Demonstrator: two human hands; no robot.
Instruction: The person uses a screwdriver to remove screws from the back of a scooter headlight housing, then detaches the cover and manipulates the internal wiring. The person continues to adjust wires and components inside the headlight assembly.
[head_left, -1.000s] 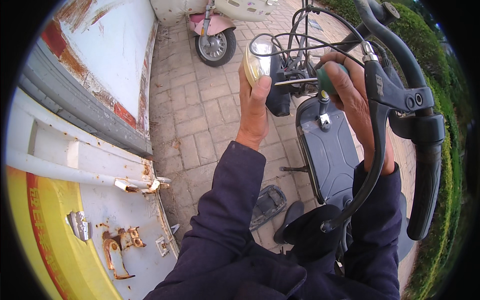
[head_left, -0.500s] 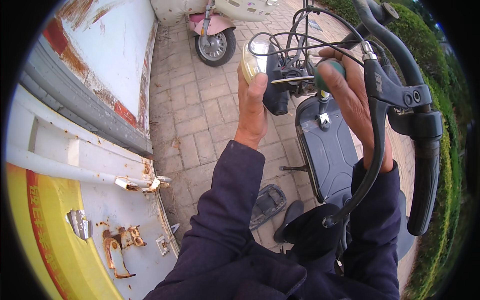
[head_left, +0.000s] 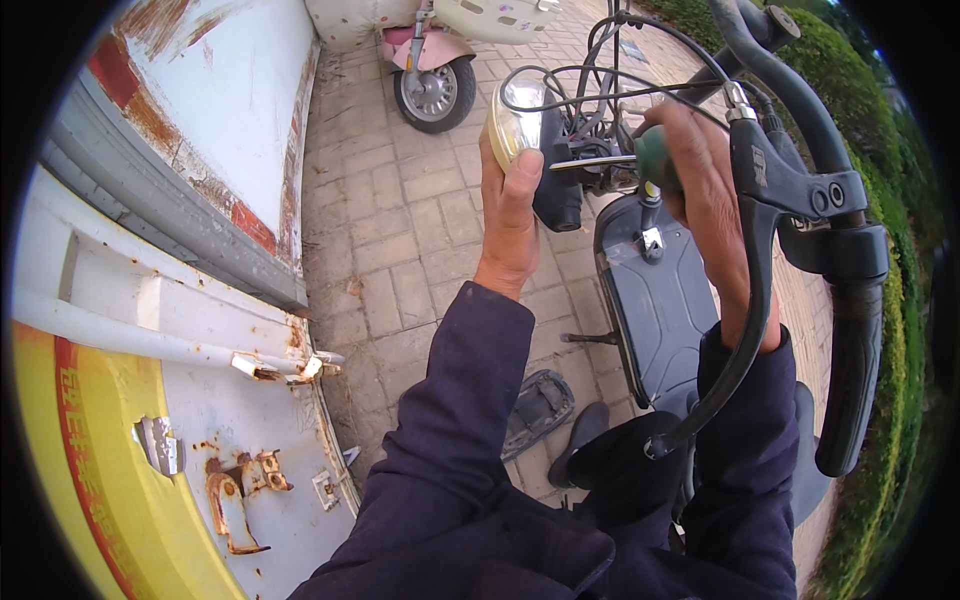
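Observation:
My left hand (head_left: pixel 510 220) grips a clear-lensed headlamp (head_left: pixel 518 115), thumb over the lens's lower edge. Its black housing (head_left: pixel 560 205) hangs among tangled cables (head_left: pixel 590 125). My right hand (head_left: pixel 705 185) is wrapped round a screwdriver's green handle (head_left: pixel 652 155); the shaft (head_left: pixel 590 161) points left into the lamp housing, where its tip is too small or hidden to make out. Just right of that hand are the bike's black brake lever (head_left: pixel 750 290) and curved handlebar (head_left: pixel 830 140).
A dark footboard (head_left: pixel 655 300) lies below the cables. A loose black plastic part (head_left: pixel 535 410) rests on paving beside my shoe (head_left: pixel 578 440). A pink scooter (head_left: pixel 430 55) stands ahead. Rusty white metal panels (head_left: pixel 200 140) line the left, a hedge (head_left: pixel 870 400) the right.
My right hand's fingers have shifted around the green handle, the upper ones curling further over it. My left hand and the lamp moved slightly left, then back right.

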